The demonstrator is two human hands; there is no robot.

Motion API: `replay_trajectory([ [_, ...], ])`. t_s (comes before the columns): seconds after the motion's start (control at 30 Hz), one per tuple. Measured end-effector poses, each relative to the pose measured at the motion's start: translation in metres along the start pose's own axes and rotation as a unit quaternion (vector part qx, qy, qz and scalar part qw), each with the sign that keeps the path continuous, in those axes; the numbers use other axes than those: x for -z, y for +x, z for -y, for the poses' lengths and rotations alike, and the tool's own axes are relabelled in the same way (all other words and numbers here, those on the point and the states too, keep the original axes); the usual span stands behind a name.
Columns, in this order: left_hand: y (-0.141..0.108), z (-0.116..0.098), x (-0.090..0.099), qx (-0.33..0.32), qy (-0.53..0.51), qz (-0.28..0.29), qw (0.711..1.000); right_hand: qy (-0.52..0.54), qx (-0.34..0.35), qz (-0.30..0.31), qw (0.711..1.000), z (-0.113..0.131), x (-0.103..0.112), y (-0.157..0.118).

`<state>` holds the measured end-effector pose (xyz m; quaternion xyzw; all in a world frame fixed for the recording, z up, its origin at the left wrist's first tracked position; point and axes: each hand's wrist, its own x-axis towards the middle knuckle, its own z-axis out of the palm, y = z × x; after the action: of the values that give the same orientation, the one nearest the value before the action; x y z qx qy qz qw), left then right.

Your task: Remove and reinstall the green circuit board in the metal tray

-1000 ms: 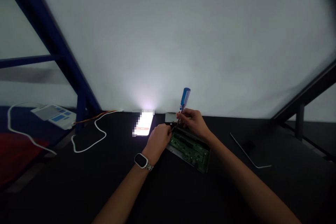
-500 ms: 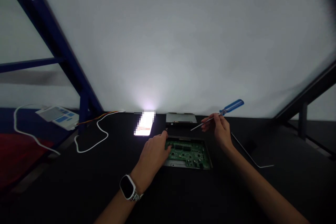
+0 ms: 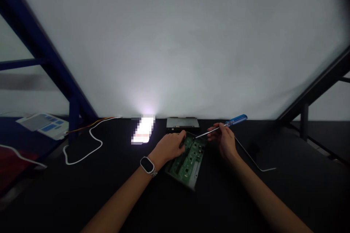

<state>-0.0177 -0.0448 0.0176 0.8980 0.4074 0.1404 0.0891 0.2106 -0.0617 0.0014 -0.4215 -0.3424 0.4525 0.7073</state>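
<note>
A green circuit board [image 3: 188, 164] in a shallow metal frame sits turned at an angle in the middle of the black table. My left hand [image 3: 171, 146] grips its upper left edge, thumb and fingers closed on it; part of the board is hidden under the hand. A screwdriver [image 3: 236, 119] with a clear blue handle is pinched by its shaft in my right hand [image 3: 222, 139]. Its tip points down to the left, over the far end of the board; whether it touches cannot be made out.
Behind the board lies a flat grey metal part [image 3: 182, 122] near the wall. A lit phone [image 3: 143, 131] stands left of it. A white cable [image 3: 95, 139] curls at the left, and a thin bent rod [image 3: 251, 160] lies at the right. Blue frame bars [image 3: 58, 63] flank the table.
My left hand has turned the circuit board so its length now runs toward me. The screwdriver has come down, its tip now over the board's far end. The view has shifted slightly.
</note>
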Motion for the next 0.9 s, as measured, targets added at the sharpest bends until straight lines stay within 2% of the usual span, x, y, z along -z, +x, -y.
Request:
replay_trajectory([
  [0.07,-0.008,-0.002,0.002,0.000,0.014,-0.008,1.000,-0.001,-0.005,0.002,1.000,-0.002,-0.001,-0.001],
  [0.13,-0.014,-0.004,0.003,-0.035,0.006,-0.031,0.999,-0.005,-0.007,0.005,1.000,-0.004,-0.003,-0.003],
  [0.23,-0.020,-0.007,-0.001,-0.108,-0.077,-0.064,0.989,-0.017,0.003,0.021,1.000,-0.004,-0.010,-0.004],
  [0.3,-0.023,-0.008,-0.005,-0.124,-0.142,-0.065,0.980,-0.026,0.016,0.036,0.999,-0.003,-0.019,-0.003],
  [0.47,-0.027,-0.008,-0.016,-0.093,-0.210,-0.037,0.972,-0.055,0.052,0.101,0.992,-0.004,-0.053,0.005],
  [0.67,-0.025,-0.010,-0.017,-0.064,-0.230,-0.036,0.970,-0.134,0.080,0.168,0.973,-0.026,-0.090,0.018],
  [0.9,-0.024,-0.009,-0.019,-0.071,-0.226,-0.035,0.971,-0.174,0.092,0.179,0.964,-0.040,-0.097,0.018],
])
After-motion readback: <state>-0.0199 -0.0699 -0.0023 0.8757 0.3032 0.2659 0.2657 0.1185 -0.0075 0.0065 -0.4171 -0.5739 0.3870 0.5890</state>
